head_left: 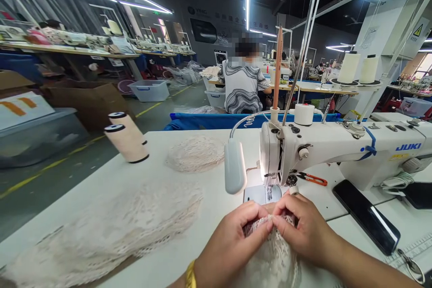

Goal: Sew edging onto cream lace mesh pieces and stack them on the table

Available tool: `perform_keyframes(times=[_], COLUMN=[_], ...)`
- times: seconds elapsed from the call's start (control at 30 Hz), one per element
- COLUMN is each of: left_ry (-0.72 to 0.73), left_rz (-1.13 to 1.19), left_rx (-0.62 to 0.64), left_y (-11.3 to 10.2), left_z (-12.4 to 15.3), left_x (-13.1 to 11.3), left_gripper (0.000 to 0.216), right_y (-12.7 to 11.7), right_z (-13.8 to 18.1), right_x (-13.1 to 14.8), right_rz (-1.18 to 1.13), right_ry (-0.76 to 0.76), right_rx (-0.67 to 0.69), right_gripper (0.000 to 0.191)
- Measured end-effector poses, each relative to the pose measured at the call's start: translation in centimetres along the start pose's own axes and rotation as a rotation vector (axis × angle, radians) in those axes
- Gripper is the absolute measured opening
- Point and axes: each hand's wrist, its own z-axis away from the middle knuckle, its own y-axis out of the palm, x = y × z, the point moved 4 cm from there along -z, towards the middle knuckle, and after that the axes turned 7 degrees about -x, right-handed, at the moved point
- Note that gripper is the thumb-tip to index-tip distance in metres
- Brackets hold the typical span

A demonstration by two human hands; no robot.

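Both hands pinch the edge of a cream lace fabric piece (pixel 275 252) just in front of the sewing machine's needle area. My left hand (pixel 236 234), with a gold bracelet at the wrist, is closed on the lace edge. Thumb to thumb with it, my right hand (pixel 303 227) grips the same edge. The rest of the lace hangs down toward me and is partly hidden by the hands. Right behind the fingers are the metal needle plate (pixel 258 194) and presser foot of the white sewing machine (pixel 317 144).
More lace fabric (pixel 114 229) covers the table's left, with a lace bundle (pixel 195 153) behind it. Two thread cones (pixel 130 137) stand at the left edge. Orange thread snips (pixel 312 179) and a black phone (pixel 366 216) lie right. A lamp (pixel 235 166) hangs beside the needle. A person (pixel 243 81) sits ahead.
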Motion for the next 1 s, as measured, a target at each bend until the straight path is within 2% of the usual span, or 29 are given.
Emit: perform_keyframes(times=[0.13, 0.27, 0.33, 0.43, 0.6, 0.73, 1.0], left_ry=[0.120, 0.329, 0.473, 0.617, 0.651, 0.650, 0.608], left_rz=[-0.303, -0.437, -0.468, -0.511, -0.562, -0.584, -0.627], left_rx=[-0.062, -0.248, -0.241, -0.151, -0.127, -0.146, -0.126], left_y=[0.4, 0.6, 0.7, 0.9, 0.8, 0.7, 0.7], left_z=[-1.0, -1.3, -1.0, -0.5, -0.1, 0.1, 0.1], left_x=[1.0, 1.5, 1.1, 0.5, 0.2, 0.2, 0.3], left_gripper=[0.036, 0.017, 0.017, 0.031, 0.034, 0.032, 0.023], right_y=[1.1, 1.7, 1.7, 1.7, 1.6, 1.2, 0.9], right_z=[-0.6, -1.2, -1.3, -1.2, -0.6, -0.1, -0.1], right_x=[-0.9, -1.5, -1.5, -1.5, -2.0, -2.2, -2.2], right_rz=[0.199, 0.349, 0.376, 0.397, 0.434, 0.480, 0.531], right_ry=[0.010, 0.010, 0.015, 0.017, -0.068, -0.162, -0.160], right_rx=[0.029, 0.014, 0.001, 0.012, 0.062, 0.078, 0.091], right_gripper=[0.016, 0.016, 0.017, 0.017, 0.012, 0.020, 0.020])
